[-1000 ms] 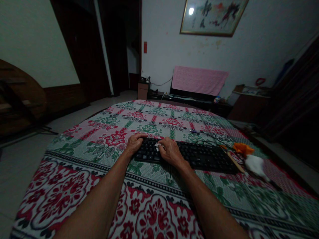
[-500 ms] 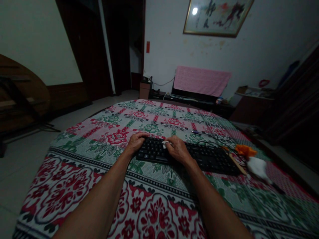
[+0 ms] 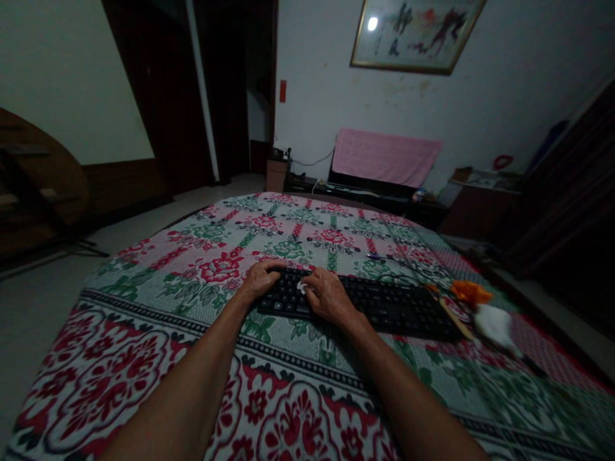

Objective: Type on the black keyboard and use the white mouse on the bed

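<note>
A black keyboard [image 3: 384,306] lies across a table covered with a floral cloth [image 3: 144,333]. My left hand [image 3: 258,280] grips the keyboard's left end, fingers curled over its far corner. My right hand [image 3: 328,296] rests on the keys just right of it, fingers pinched on a small white wad [image 3: 302,287], which looks like a wipe or tissue pressed to the keys. The keyboard's cable loops behind it at the right.
At the keyboard's right end lie a wooden stick [image 3: 454,315], an orange cloth [image 3: 469,292] and a white cloth [image 3: 492,324]. A pen [image 3: 379,257] lies behind the keyboard. Beyond stand a pink-draped low cabinet [image 3: 384,157], a framed picture, a dark doorway.
My right hand with the white wad has slid back left over the keys after shifting right. My left hand has stayed on the keyboard's left end.
</note>
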